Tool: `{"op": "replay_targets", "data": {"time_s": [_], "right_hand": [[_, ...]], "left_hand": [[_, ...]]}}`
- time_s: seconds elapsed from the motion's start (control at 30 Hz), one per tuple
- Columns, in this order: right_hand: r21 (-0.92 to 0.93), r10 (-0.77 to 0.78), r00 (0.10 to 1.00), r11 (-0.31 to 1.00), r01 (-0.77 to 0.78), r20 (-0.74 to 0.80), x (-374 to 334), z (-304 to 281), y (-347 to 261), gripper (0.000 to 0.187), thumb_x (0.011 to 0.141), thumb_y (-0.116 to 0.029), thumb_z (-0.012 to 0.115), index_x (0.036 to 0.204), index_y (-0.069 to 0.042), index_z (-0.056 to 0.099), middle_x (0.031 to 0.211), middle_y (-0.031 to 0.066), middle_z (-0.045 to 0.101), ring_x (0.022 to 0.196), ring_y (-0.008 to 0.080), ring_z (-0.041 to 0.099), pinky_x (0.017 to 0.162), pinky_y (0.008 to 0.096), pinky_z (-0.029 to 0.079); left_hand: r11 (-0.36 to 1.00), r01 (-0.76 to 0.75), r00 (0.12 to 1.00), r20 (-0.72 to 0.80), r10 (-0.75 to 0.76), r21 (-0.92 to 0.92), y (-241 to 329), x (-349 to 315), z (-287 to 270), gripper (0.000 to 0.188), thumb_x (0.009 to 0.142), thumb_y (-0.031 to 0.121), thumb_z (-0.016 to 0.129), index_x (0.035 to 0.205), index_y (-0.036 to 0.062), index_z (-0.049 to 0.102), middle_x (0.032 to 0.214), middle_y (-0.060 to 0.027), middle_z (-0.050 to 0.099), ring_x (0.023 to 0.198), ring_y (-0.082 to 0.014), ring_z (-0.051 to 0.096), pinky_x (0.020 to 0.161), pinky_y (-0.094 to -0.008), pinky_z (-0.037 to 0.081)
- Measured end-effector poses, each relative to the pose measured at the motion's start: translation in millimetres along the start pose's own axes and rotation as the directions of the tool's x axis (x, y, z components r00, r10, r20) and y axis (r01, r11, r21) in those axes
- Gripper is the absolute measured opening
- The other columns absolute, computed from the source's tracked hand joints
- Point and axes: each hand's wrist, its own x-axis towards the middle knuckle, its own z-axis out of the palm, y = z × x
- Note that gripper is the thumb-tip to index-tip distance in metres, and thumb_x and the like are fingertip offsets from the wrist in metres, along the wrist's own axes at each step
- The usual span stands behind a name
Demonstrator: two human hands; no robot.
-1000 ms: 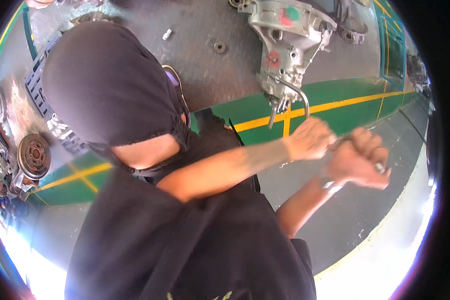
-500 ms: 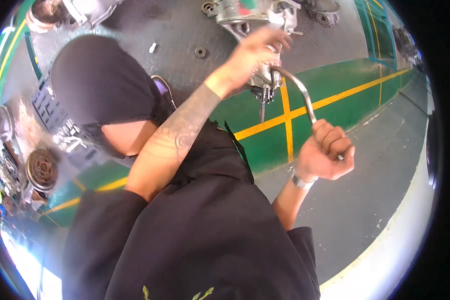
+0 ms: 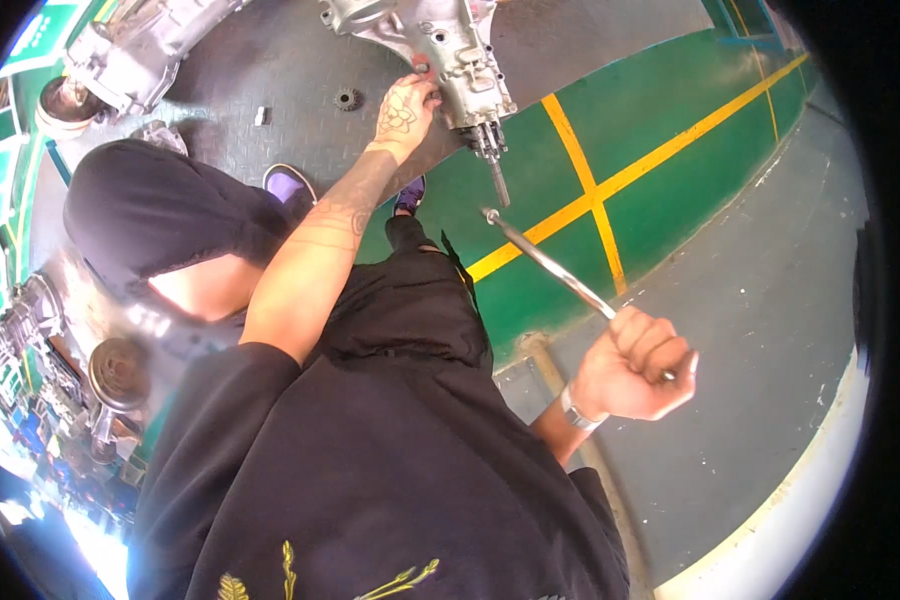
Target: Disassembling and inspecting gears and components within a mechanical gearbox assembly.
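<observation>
A pale metal gearbox (image 3: pixel 475 75) lies at the top of the view, with a thin shaft (image 3: pixel 500 185) sticking out of its near end. My left hand (image 3: pixel 408 112) is against its left side. Its fingers curl at the edge of the casing, and the tips are partly hidden. In a closed fist, my right hand (image 3: pixel 638 365) grips a long shiny socket wrench (image 3: pixel 560 275) by its lower end. The wrench slants up to the left, its head in the air just below the shaft, apart from the gearbox.
A small gear (image 3: pixel 347 98) and a white piece (image 3: pixel 261 116) lie on the dark floor mat. Another metal housing (image 3: pixel 145 50) is at the upper left. My bent knee (image 3: pixel 170 215) fills the left side. Yellow lines (image 3: pixel 660 170) cross the green floor.
The wrench has come away from the gearbox, swinging down and left. My left hand has moved left onto the casing's side. The whole view has shifted, showing more of the gearbox's side.
</observation>
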Motion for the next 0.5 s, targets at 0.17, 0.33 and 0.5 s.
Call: {"op": "replay_targets", "data": {"time_s": [0.17, 0.33, 0.5], "right_hand": [[0.009, 0.059, 0.993, 0.998, -0.058, -0.103, -12, -37, -1, 0.043, 0.091, -0.024, 0.034, 0.051, -0.014, 0.024, 0.046, -0.0017, 0.019, 0.043, 0.0105, 0.011, 0.046, 0.0292, 0.016], [0.131, 0.079, 0.989, 0.99, -0.062, -0.129, -6, -57, -7, 0.043, 0.092, -0.023, 0.035, 0.051, -0.014, 0.024, 0.047, -0.0023, 0.019, 0.043, 0.0091, 0.012, 0.046, 0.0294, 0.016], [0.039, 0.035, 0.994, 0.999, -0.031, -0.103, -10, -59, 7, 0.044, 0.092, -0.021, 0.035, 0.051, -0.013, 0.024, 0.047, -0.0016, 0.021, 0.043, 0.0095, 0.013, 0.046, 0.0288, 0.016]], "left_hand": [[0.978, -0.178, 0.975, -0.158, 0.159, -0.112, 52, 20, -31, 0.013, 0.075, 0.005, 0.066, 0.087, -0.0003, 0.064, 0.084, -0.015, 0.063, 0.072, -0.0316, 0.062, 0.066, -0.0351, 0.051], [0.732, 0.14, 0.962, -0.085, -0.261, -0.667, 74, 43, -69, 0.012, 0.089, 0.005, 0.056, 0.097, -0.0039, 0.057, 0.087, -0.0108, 0.065, 0.067, -0.0127, 0.061, 0.057, -0.0266, 0.05], [0.076, 0.443, 0.635, 0.253, -0.73, -0.893, 16, 28, -72, 0.011, 0.091, 0.005, 0.053, 0.098, -0.0039, 0.052, 0.093, -0.0167, 0.064, 0.08, -0.0219, 0.063, 0.07, -0.0301, 0.052]]}}
